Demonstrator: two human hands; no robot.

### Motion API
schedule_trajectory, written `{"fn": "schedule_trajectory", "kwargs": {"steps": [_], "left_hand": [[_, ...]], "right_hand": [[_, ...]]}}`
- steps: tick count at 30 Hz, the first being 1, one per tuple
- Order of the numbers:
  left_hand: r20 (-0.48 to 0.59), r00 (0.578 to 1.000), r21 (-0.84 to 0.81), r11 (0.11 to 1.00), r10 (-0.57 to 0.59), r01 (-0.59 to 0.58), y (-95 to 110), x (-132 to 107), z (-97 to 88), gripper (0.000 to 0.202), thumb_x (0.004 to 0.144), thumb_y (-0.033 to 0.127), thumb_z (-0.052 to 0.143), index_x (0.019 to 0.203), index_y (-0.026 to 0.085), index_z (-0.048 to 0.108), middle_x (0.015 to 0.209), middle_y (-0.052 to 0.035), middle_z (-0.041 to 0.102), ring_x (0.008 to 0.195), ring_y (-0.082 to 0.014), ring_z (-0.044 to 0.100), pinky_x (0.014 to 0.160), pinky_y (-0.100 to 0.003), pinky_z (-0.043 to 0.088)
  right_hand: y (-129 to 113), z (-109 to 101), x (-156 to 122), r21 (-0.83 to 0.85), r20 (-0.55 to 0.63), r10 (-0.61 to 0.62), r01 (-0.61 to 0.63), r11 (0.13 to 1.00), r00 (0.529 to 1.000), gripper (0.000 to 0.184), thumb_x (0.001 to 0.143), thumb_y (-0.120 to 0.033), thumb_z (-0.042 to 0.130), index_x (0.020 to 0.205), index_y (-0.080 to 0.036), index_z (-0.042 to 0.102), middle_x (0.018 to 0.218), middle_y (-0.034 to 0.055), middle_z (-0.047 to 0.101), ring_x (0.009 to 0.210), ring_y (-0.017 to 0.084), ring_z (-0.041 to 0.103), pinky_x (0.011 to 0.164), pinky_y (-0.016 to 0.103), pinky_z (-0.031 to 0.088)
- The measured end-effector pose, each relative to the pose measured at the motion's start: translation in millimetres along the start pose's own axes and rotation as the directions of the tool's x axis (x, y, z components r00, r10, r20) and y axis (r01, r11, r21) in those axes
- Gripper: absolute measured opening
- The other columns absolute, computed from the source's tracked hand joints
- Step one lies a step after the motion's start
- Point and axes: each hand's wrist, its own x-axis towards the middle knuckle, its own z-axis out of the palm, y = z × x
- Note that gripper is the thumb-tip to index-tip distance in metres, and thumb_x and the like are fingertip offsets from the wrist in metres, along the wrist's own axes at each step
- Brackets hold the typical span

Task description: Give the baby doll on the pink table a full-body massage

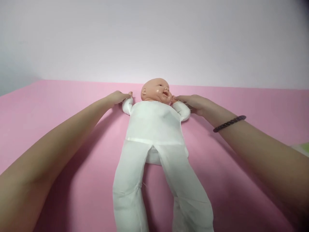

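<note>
A baby doll [154,129] in a white cloth body lies on its back on the pink surface [60,106], head away from me and legs toward me. Its plastic head [156,91] is turned to the right. My left hand [117,97] is closed around the doll's small hand at the end of its left-side arm. My right hand [193,103] grips the doll's other hand beside its cheek, fingers pinched together. A dark beaded bracelet [229,123] sits on my right wrist.
A plain pale wall [154,38] rises behind the pink surface. A pale green and white object [303,149] shows at the right edge, mostly out of frame.
</note>
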Motion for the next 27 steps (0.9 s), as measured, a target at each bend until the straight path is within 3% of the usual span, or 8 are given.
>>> {"fn": "schedule_trajectory", "kwargs": {"steps": [5, 8, 12, 16, 20, 23, 25, 27], "left_hand": [[-0.179, 0.945, -0.092, 0.952, 0.274, -0.293, -3.6, -24.8, -3.7, 0.025, 0.083, 0.043, 0.065, 0.086, 0.018, 0.066, 0.097, -0.0101, 0.072, 0.09, -0.024, 0.066, 0.075, -0.034, 0.05], [-0.317, 0.678, 0.075, 0.73, 0.664, -0.68, -19.2, -53.3, -14.1, 0.033, 0.086, 0.044, 0.065, 0.109, 0.02, 0.065, 0.111, -0.0094, 0.071, 0.096, -0.0206, 0.065, 0.084, -0.034, 0.053], [-0.023, 0.244, 0.313, 0.239, 0.969, -0.919, -49.6, -86.7, -35.7, 0.029, 0.084, 0.034, 0.074, 0.11, 0.024, 0.067, 0.102, -0.008, 0.072, 0.091, -0.0209, 0.068, 0.085, -0.036, 0.057], [0.352, 0.071, 0.224, -0.01, 0.933, -0.974, -67.1, -109.0, -50.0, 0.023, 0.09, 0.026, 0.072, 0.111, 0.036, 0.071, 0.107, -0.0046, 0.075, 0.089, -0.0196, 0.072, 0.084, -0.035, 0.06], [0.368, 0.067, 0.192, -0.006, 0.927, -0.981, -68.3, -113.8, -50.8, 0.022, 0.091, 0.024, 0.07, 0.108, 0.038, 0.071, 0.107, -0.0017, 0.076, 0.088, -0.0184, 0.072, 0.085, -0.034, 0.06], [0.05, 0.15, 0.222, 0.136, 0.987, -0.966, -60.0, -101.3, -39.9, 0.019, 0.085, 0.029, 0.075, 0.103, 0.028, 0.068, 0.095, -0.0043, 0.073, 0.084, -0.0193, 0.07, 0.079, -0.035, 0.059], [-0.25, 0.283, 0.144, 0.324, 0.926, -0.935, -48.5, -85.0, -27.8, 0.024, 0.081, 0.03, 0.077, 0.101, 0.023, 0.065, 0.093, -0.0058, 0.07, 0.083, -0.019, 0.067, 0.077, -0.035, 0.057], [-0.377, 0.549, -0.027, 0.583, 0.746, -0.812, -33.5, -64.0, -15.6, 0.027, 0.081, 0.035, 0.075, 0.102, 0.02, 0.066, 0.099, -0.0081, 0.071, 0.084, -0.0189, 0.066, 0.077, -0.036, 0.056]], "right_hand": [[-9.1, -12.5, -39.4, 0.11, 0.001, -0.186, 0.185, 0.977, 0.982, 0.017, 0.082, -0.039, 0.075, 0.088, -0.023, 0.08, 0.109, 0.007, 0.075, 0.104, 0.027, 0.068, 0.085, 0.038, 0.057], [-8.8, -32.7, -80.7, 0.066, -0.022, -0.451, 0.451, 0.89, 0.892, 0.027, 0.081, -0.039, 0.078, 0.104, -0.026, 0.078, 0.125, 0.004, 0.071, 0.113, 0.026, 0.066, 0.094, 0.039, 0.056], [16.2, -57.4, -120.8, -0.123, 0.166, -0.663, 0.682, 0.72, 0.73, 0.034, 0.074, -0.039, 0.087, 0.104, -0.028, 0.076, 0.109, 0.0027, 0.075, 0.103, 0.026, 0.07, 0.092, 0.041, 0.056], [50.0, -58.9, -139.1, -0.251, 0.422, -0.749, 0.86, 0.444, 0.51, 0.025, 0.092, -0.027, 0.069, 0.114, -0.038, 0.072, 0.104, -0.002, 0.075, 0.094, 0.023, 0.07, 0.084, 0.041, 0.057], [54.4, -52.6, -146.7, -0.308, 0.433, -0.776, 0.884, 0.351, 0.458, 0.03, 0.095, -0.024, 0.063, 0.119, -0.041, 0.068, 0.104, -0.0038, 0.075, 0.091, 0.022, 0.069, 0.082, 0.041, 0.056], [32.5, -49.2, -140.8, -0.305, 0.195, -0.794, 0.805, 0.509, 0.576, 0.025, 0.086, -0.036, 0.077, 0.11, -0.034, 0.072, 0.106, -0.0013, 0.076, 0.098, 0.023, 0.069, 0.089, 0.041, 0.056], [12.2, -43.3, -127.3, -0.218, -0.047, -0.717, 0.694, 0.686, 0.695, 0.032, 0.079, -0.041, 0.083, 0.106, -0.028, 0.074, 0.109, 0.0019, 0.076, 0.1, 0.024, 0.069, 0.093, 0.041, 0.055], [-6.2, -33.0, -106.0, -0.053, -0.168, -0.556, 0.555, 0.83, 0.814, 0.032, 0.08, -0.038, 0.081, 0.107, -0.023, 0.076, 0.116, 0.0055, 0.074, 0.105, 0.025, 0.069, 0.093, 0.04, 0.055]]}}
